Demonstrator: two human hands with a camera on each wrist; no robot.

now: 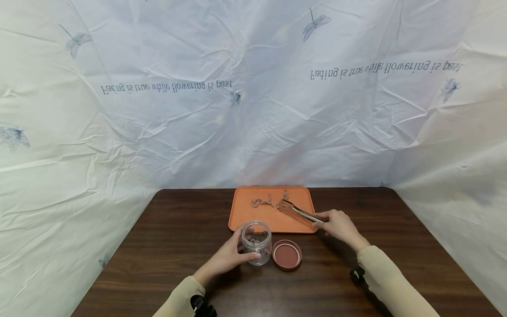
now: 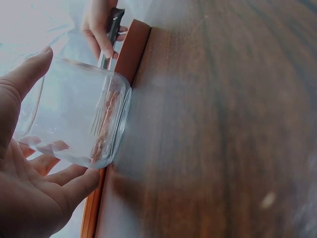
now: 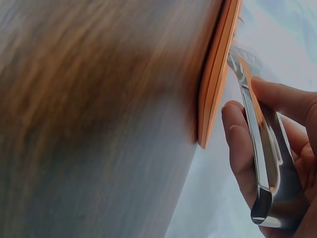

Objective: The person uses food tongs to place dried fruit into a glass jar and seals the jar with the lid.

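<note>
My left hand [image 1: 225, 256] grips a clear, lidless jar [image 1: 262, 254] at its side, thumb at the front and fingers around the back. Small greyish-brown pieces [image 1: 255, 241] show inside the jar. My right hand [image 1: 339, 225] holds metal tongs [image 3: 257, 134] by their handle end, thumb on one arm and fingers on the other. The tips of the tongs point left, low over an orange tray [image 1: 249, 221], right at a small clump of brownish strands [image 1: 283, 205]. More thin, twisted strands [image 1: 261, 202] lie to the left of the tips.
A reddish-brown lid [image 1: 287, 256] lies on the dark wood table [image 1: 174, 237] just right of the jar, in front of the tray. White printed sheeting [image 1: 257, 132] hangs behind the table and along both sides. Each wrist wears a black strap [image 1: 357, 274].
</note>
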